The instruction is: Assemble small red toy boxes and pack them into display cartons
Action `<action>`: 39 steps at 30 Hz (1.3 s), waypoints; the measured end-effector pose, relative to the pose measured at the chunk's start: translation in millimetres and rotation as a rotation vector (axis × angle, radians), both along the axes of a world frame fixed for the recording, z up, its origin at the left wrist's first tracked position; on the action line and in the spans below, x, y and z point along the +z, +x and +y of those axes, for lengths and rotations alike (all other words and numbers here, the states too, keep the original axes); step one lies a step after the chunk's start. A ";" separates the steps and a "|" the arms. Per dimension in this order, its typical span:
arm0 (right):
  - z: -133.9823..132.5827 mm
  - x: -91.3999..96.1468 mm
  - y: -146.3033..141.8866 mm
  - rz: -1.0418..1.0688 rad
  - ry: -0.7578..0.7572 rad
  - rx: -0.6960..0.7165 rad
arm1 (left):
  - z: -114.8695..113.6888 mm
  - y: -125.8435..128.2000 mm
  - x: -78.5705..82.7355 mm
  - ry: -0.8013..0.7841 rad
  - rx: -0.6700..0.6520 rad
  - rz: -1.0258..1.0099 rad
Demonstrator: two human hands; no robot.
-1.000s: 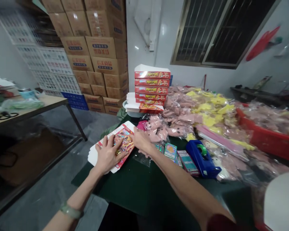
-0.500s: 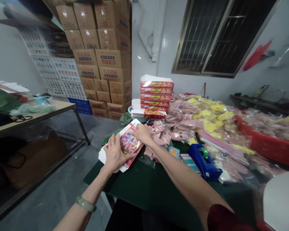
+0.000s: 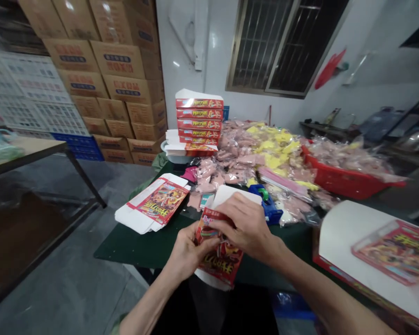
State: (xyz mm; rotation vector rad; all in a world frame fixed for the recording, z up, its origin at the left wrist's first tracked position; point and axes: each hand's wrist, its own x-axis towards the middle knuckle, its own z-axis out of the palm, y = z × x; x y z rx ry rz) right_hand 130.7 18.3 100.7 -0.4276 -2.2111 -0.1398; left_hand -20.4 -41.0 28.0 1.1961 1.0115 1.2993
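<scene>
As the left hand (image 3: 187,250) and right hand (image 3: 247,228) gripped a red printed carton (image 3: 220,261) at the near edge of the green table (image 3: 125,249), a flat carton blank (image 3: 149,205) lay just beyond. Farther off stood stacked red boxes (image 3: 199,116) beside bagged pink goods (image 3: 230,160).

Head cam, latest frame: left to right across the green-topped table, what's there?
Flat printed carton blank, left hand, red printed carton, right hand, blue tape dispenser, red plastic basket, white carton with red print.
</scene>
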 end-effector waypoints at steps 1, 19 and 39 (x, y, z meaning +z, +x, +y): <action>0.8 -4.0 8.3 0.073 0.084 -0.083 | 1.5 3.5 -1.5 -0.014 0.023 -0.064; 5.7 -78.4 25.1 0.412 -0.559 0.023 | 11.9 5.1 -48.1 0.289 0.471 0.194; 21.3 -104.9 48.4 0.503 -0.827 0.065 | 25.4 22.1 -63.2 0.231 0.377 0.216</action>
